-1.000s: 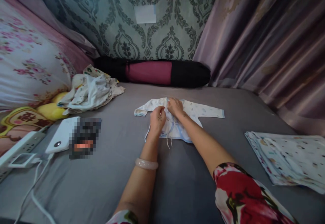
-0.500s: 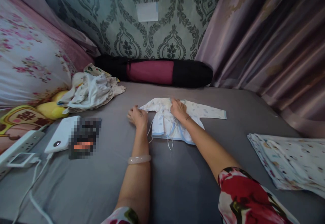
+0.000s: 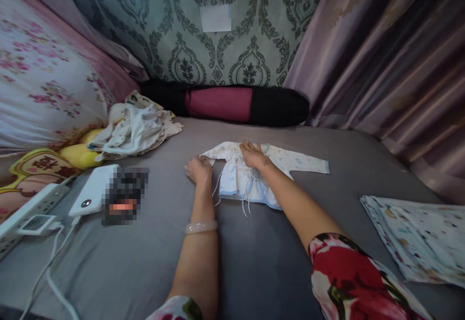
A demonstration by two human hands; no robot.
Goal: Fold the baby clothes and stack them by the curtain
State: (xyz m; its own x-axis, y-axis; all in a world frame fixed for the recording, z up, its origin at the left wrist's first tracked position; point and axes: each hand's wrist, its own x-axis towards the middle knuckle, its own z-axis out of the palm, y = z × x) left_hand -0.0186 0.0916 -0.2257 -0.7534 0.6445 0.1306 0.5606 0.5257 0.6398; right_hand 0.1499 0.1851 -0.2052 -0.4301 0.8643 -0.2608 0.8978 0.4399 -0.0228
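Note:
A small white baby shirt [image 3: 240, 177] with blue trim and loose ties lies spread on the grey bed sheet [image 3: 254, 242]. My left hand [image 3: 198, 169] rests on the end of the shirt's left sleeve, fingers curled down onto it. My right hand [image 3: 252, 154] lies flat on the upper middle of the shirt, fingers stretched out. The shirt's right sleeve [image 3: 308, 163] stretches out to the right. A pale bangle [image 3: 201, 226] circles my left wrist.
A heap of light clothes [image 3: 134, 129] lies at the left by a floral pillow [image 3: 43, 87]. A white power bank [image 3: 93, 196], power strip [image 3: 31, 208] and cables sit at the near left. Folded printed cloth [image 3: 417, 235] lies at the right. A black and maroon bolster [image 3: 232, 103] runs along the wall.
My left hand has left the middle of the shirt and moved left to the end of the left sleeve. My right hand has stayed on the shirt and flattened.

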